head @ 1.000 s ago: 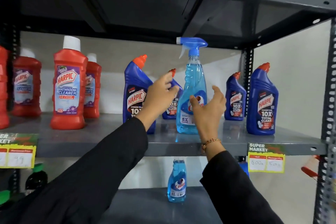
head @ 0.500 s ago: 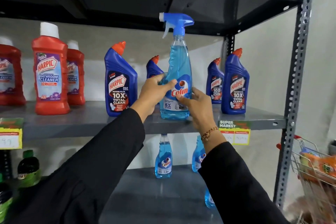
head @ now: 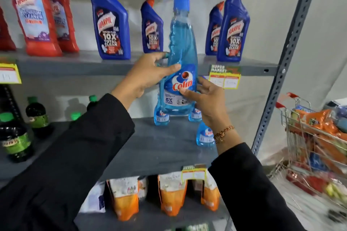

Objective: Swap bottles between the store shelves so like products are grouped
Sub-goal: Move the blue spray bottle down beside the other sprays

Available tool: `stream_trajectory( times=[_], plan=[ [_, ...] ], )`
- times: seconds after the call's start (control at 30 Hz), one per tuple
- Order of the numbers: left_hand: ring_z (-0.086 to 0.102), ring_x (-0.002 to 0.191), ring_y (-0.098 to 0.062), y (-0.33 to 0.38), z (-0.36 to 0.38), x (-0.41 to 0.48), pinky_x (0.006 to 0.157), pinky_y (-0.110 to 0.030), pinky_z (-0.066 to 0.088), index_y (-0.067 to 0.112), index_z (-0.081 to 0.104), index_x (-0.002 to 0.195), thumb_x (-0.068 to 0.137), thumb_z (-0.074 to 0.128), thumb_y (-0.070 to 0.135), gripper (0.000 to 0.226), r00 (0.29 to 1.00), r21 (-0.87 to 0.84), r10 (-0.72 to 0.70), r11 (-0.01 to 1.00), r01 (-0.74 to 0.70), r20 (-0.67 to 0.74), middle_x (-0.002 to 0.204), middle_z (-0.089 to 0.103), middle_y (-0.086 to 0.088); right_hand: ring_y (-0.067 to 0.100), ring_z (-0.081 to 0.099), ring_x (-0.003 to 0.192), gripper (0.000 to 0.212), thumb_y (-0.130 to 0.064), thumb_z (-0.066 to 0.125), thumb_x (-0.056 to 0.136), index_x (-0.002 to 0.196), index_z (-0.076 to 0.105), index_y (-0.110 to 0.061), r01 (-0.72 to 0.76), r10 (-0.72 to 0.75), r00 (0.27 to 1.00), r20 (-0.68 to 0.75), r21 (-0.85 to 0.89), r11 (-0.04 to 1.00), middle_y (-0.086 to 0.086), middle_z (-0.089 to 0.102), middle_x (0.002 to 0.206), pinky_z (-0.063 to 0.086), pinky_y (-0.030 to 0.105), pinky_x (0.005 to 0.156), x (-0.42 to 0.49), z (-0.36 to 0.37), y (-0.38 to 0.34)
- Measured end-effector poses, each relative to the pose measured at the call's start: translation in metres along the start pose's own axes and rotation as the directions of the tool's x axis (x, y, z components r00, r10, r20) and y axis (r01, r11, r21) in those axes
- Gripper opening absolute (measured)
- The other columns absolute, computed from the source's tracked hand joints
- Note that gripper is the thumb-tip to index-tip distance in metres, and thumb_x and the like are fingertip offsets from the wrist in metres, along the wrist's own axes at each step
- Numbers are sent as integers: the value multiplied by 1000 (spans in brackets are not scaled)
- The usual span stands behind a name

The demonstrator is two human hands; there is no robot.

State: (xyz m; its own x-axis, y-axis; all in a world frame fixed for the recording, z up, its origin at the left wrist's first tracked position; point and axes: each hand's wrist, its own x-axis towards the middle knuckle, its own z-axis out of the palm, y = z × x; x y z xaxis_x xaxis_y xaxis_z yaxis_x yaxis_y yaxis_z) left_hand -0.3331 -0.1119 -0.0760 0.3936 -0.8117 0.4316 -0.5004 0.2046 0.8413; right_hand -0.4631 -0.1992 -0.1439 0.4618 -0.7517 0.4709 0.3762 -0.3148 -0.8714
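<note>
A tall light-blue Colin spray bottle hangs in the air in front of the upper shelf, held upright. My left hand grips its left side and my right hand holds its lower right side. Dark-blue Harpic toilet cleaner bottles stand on the upper shelf behind it, with more at the right. Smaller Colin bottles stand on the middle shelf below, partly hidden by the held bottle and my right wrist.
Red Harpic bathroom cleaner bottles fill the upper shelf's left. Dark bottles with green caps stand at the middle shelf's left. Orange pouches sit on the lowest shelf. A loaded wire trolley stands right of the rack post.
Both hands closed on the Colin spray bottle and lifted it off the upper shelf, bringing it down and toward me. The view has tilted downward.
</note>
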Motion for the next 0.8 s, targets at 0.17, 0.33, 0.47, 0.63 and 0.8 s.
stream_trajectory(
  times=[0.17,0.33,0.47,0.63,0.8],
  plan=[
    [67,97,-16,-76,26,-22,91,-43,54,20,61,114,68,75,35,50,998,8,-58,998,58,22,107,71,-2,17,71,94,37,-4,80,66,95,69,-23,-125,128,991,27,-78,989,0,75,97,56,37,85,-24,-16,65],
    [59,116,-23,-163,52,-39,98,-48,49,14,51,130,69,76,33,69,977,29,-212,977,212,21,127,62,-10,25,68,101,40,3,77,68,104,68,-14,-279,284,958,25,-134,951,12,72,106,53,49,93,-41,-23,145],
    [57,111,-19,-204,60,-42,95,-37,49,9,49,129,78,71,15,56,939,-33,-345,938,345,15,119,60,-4,19,69,92,36,5,74,70,96,67,-19,-351,360,933,18,-179,919,11,71,104,54,43,92,-43,-16,197],
    [56,118,-24,-240,67,-27,99,-46,49,11,46,132,77,73,18,62,911,-40,-411,911,410,-20,129,59,-12,8,68,84,40,-5,75,72,111,64,-8,-366,376,926,-26,-305,879,10,72,106,54,18,73,-25,-11,228],
    [58,114,-20,-261,74,-1,97,-44,50,12,49,128,76,73,21,58,915,-26,-402,916,401,-39,129,60,-9,20,69,94,36,-10,77,71,103,66,-22,-402,401,913,-76,-335,852,5,73,100,56,41,88,2,-13,253]
  ],
)
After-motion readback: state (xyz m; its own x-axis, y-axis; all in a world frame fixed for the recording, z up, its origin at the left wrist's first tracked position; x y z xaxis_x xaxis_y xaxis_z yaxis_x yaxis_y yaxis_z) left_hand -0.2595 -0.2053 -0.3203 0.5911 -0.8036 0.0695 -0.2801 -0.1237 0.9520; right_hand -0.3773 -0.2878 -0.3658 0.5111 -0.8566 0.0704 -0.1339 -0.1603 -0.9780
